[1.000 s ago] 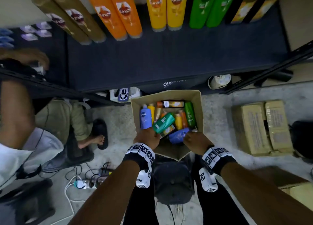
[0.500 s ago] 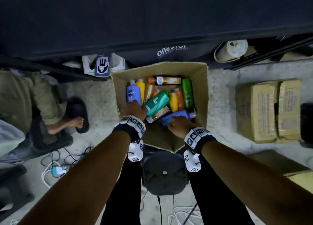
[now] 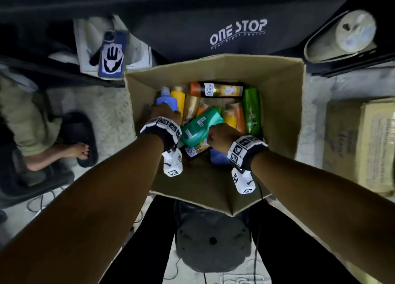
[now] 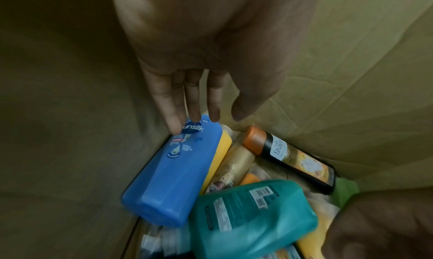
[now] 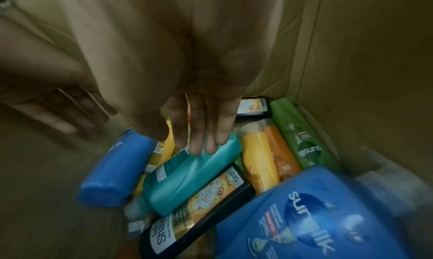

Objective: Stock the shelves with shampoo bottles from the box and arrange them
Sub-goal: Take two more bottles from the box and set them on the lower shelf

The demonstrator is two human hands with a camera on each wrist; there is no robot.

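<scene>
Both hands had dropped deeper into the cardboard box since a second ago; the shelf with standing bottles had left the head view, which had tipped down over the box.

Left hand was spread, fingers straight and pointing down, fingertips touching the cap end of a blue Sunsilk bottle lying against the left box wall. No curl round it.

Right hand was also flat, fingers straight and together, tips resting on a teal bottle that lay slanted on top of the pile, barcode label up in the left wrist view.

Box sat on the floor below the dark shelf edge, flaps open, bottles lying loose inside:
- second blue Sunsilk bottle at the near side, under the right wrist
- black Shayla bottle with yellow label, just beside the teal one
- another black Shayla bottle with orange cap, across the far wall
- green Sunsilk bottle along the right wall
- yellow and orange bottles side by side next to the green one

Right wrist view was motion-blurred at the edges.
</scene>
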